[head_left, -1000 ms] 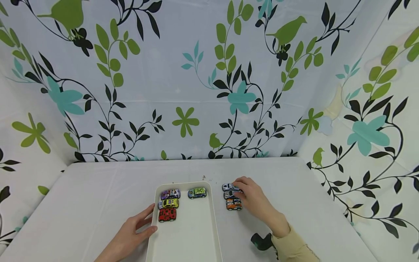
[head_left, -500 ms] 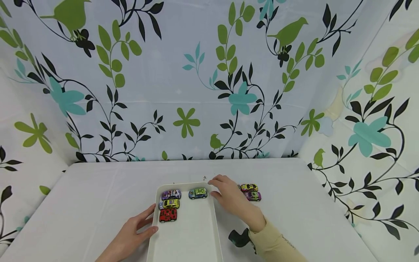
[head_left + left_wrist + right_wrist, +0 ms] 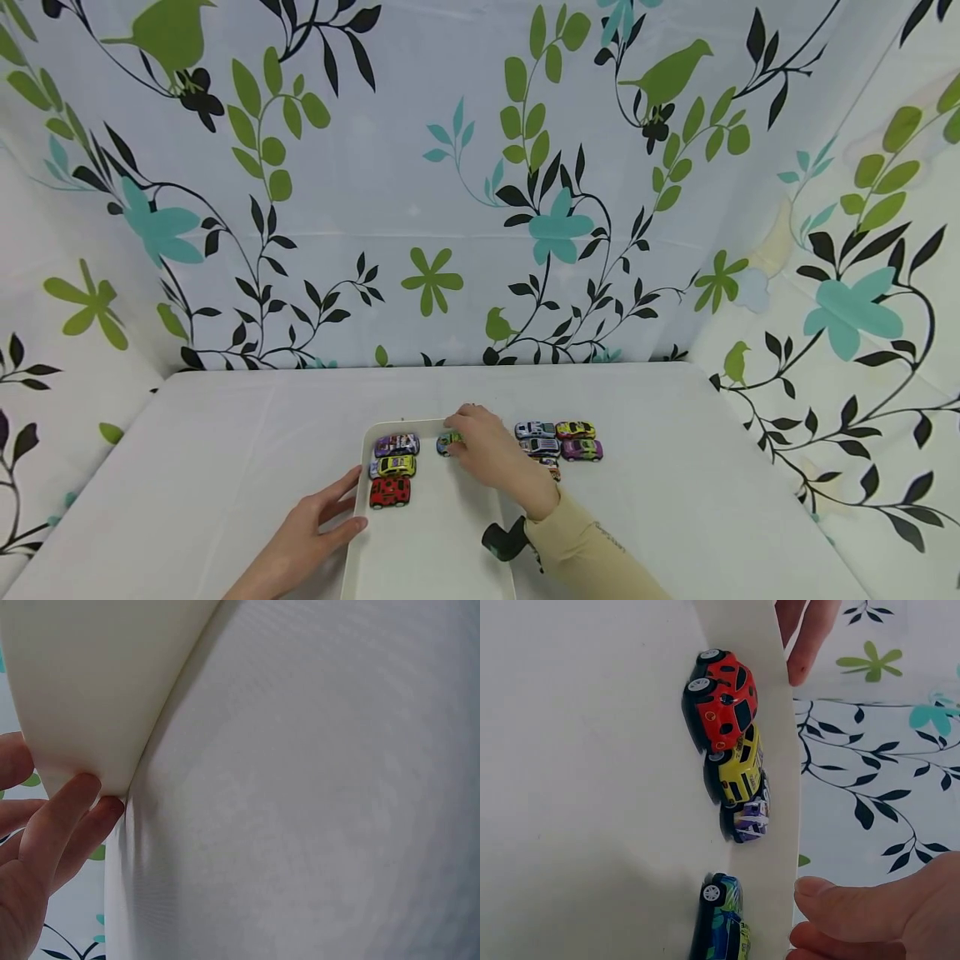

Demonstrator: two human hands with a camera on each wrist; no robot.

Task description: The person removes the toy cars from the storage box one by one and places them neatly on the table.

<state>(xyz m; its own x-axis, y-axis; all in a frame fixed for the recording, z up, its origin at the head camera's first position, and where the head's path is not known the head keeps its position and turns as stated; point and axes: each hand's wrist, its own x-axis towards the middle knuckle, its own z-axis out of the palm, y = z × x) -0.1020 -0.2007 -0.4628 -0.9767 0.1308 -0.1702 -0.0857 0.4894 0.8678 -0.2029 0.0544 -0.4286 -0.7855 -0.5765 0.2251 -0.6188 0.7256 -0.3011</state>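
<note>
A white tray lies in front of me, its left rim touched by my left hand. In the left wrist view, fingertips rest against the tray's outer wall. Purple, yellow and red spotted toy cars stand in a column inside, along the left wall. My right hand reaches over the right rim, partly covering a blue-green toy car. In the right wrist view, that car stands apart from the thumb, and no object shows in the hand.
Right of the tray are two silver toy cars, a yellow one, a purple one and a partly hidden orange one. A black device sits at the right wrist. Leaf-patterned cloth hangs behind the white table.
My right hand has moved left from the silver and orange cars, over the tray's right rim, to the blue-green car. My left hand has stayed at the left rim.
</note>
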